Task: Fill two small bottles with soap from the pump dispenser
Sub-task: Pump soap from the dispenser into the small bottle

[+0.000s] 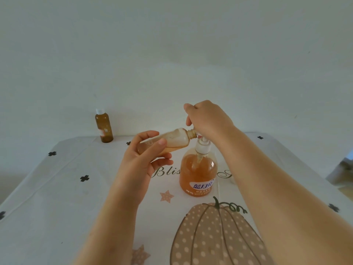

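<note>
so the left hand point(145, 161) has the small bottle point(172, 139) up in the air, tipped almost flat. Thumb lies across the near side and the fingers wrap under and behind its lower half, clamped on. The open neck points right and sits right at the spout of the pump dispenser point(198, 173), touching or close to it, can't quite tell since the right hand point(208, 117) covers that spot. That hand sits on top of the pump head, fingers curled down around it, and the head itself is mostly hidden. There's already some amber soap pooled along the low side of the small bottle.

The dispenser stands upright around the middle of the table point(57, 188). A second small bottle point(104, 127), white cap on, stands at the far left corner, well apart from the hands. Something small and white point(232, 180) peeks out behind the right forearm, can't tell what it is.

The left side of the cloth is open, and the near edge only has the pumpkin print point(215, 236)
</note>
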`<act>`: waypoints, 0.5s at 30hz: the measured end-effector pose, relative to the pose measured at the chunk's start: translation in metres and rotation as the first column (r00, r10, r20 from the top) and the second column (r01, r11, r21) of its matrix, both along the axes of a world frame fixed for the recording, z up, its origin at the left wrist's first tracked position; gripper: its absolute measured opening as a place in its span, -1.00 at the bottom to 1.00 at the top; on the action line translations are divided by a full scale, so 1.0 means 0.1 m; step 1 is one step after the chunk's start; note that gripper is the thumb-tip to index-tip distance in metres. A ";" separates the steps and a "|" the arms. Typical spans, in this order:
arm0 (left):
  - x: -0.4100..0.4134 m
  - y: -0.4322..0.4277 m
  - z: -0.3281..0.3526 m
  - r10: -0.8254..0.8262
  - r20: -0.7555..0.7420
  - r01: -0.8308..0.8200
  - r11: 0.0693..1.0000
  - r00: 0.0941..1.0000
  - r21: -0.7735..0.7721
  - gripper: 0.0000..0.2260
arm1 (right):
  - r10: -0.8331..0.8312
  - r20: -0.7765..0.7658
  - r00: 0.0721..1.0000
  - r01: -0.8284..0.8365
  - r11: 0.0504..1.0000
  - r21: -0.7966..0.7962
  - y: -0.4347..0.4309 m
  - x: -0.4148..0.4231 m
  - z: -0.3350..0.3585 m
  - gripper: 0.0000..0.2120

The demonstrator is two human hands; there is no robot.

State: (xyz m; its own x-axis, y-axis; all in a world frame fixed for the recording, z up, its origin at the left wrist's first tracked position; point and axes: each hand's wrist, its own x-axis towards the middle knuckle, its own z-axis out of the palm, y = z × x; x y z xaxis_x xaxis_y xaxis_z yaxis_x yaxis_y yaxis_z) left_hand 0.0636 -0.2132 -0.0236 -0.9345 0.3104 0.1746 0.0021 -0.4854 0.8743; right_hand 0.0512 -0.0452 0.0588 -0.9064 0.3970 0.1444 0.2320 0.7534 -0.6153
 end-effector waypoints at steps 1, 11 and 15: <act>0.00 0.00 0.00 0.003 0.000 -0.003 1.000 1.000 -0.002 -0.62 | 0.000 0.016 1.000 0.000 1.000 0.012 0.00 0.00 0.01 -0.52; 0.00 0.01 0.00 0.015 -0.014 -0.015 1.000 1.000 0.011 -0.65 | 0.052 0.125 0.991 -0.062 0.995 0.078 -0.03 0.02 0.02 -0.59; -0.02 -0.01 0.00 0.025 -0.009 -0.025 1.000 1.000 0.004 -0.63 | 0.070 0.124 0.990 -0.082 0.992 0.097 -0.02 0.01 -0.03 -0.57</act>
State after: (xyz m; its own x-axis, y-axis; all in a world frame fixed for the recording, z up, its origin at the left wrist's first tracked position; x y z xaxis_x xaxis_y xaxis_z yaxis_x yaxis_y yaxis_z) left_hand 0.0618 -0.2144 -0.0235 -0.9404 0.2858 0.1843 0.0226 -0.4882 0.8724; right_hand 0.0523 -0.0474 0.0560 -0.9466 0.3150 0.0685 0.2391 0.8288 -0.5059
